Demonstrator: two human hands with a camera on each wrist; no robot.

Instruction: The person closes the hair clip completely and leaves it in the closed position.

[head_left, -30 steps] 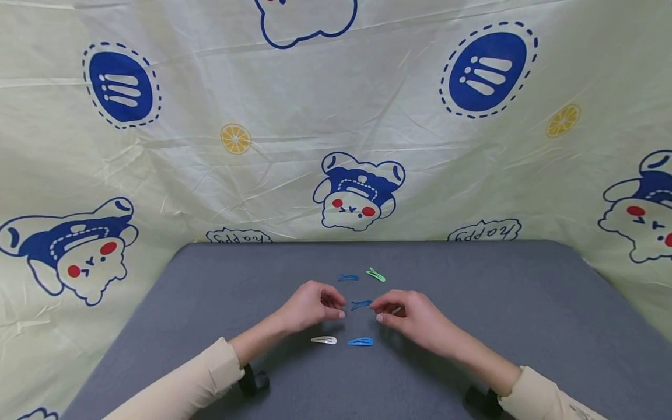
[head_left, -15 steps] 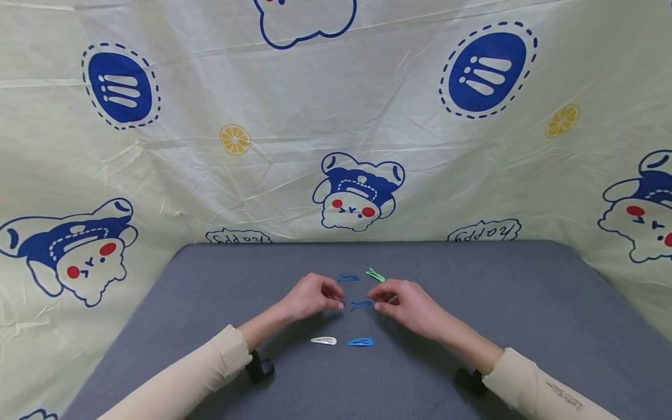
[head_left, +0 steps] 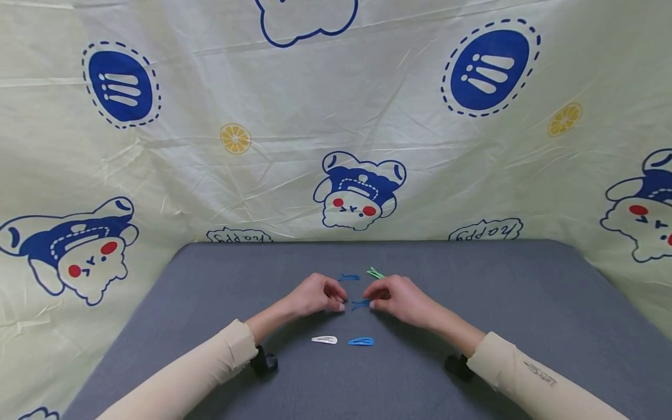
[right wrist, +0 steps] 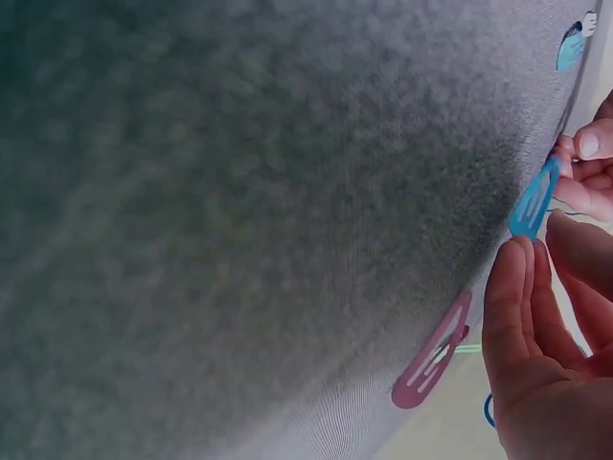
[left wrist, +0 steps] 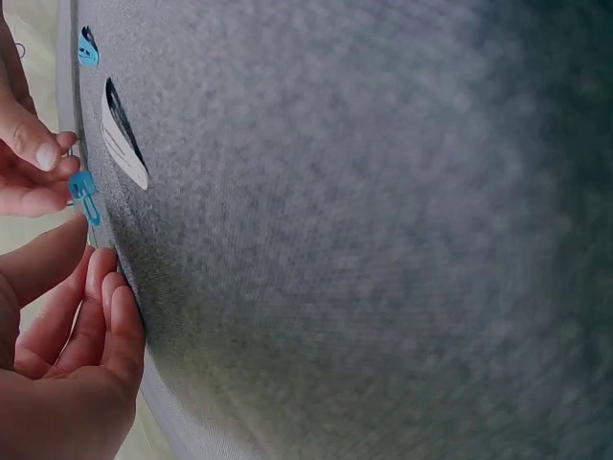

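A blue snap hair clip (head_left: 359,304) lies on the table between the two hands, its prongs sprung apart. My left hand (head_left: 317,293), fingers loosely bent, is just left of it and holds nothing. My right hand (head_left: 401,298) reaches over the clip's right end in the head view. In the right wrist view, its fingers (right wrist: 512,287) and thumb stand apart beside the wide end of the blue clip (right wrist: 534,199); whether they touch it I cannot tell. Close to that hand lies a mauve hair clip (right wrist: 433,353), hidden in the head view.
Behind the hands are another blue clip (head_left: 349,277) and a green clip (head_left: 375,272), partly covered by the right hand. Nearer the front lie a white clip (head_left: 324,339) and a flat blue clip (head_left: 361,341). A printed cloth (head_left: 294,186) hangs behind the grey table (head_left: 472,268).
The right hand has moved left and away from the body, now covering part of the middle blue clip and the green one. The left hand has shifted slightly forward. The clips have stayed put.
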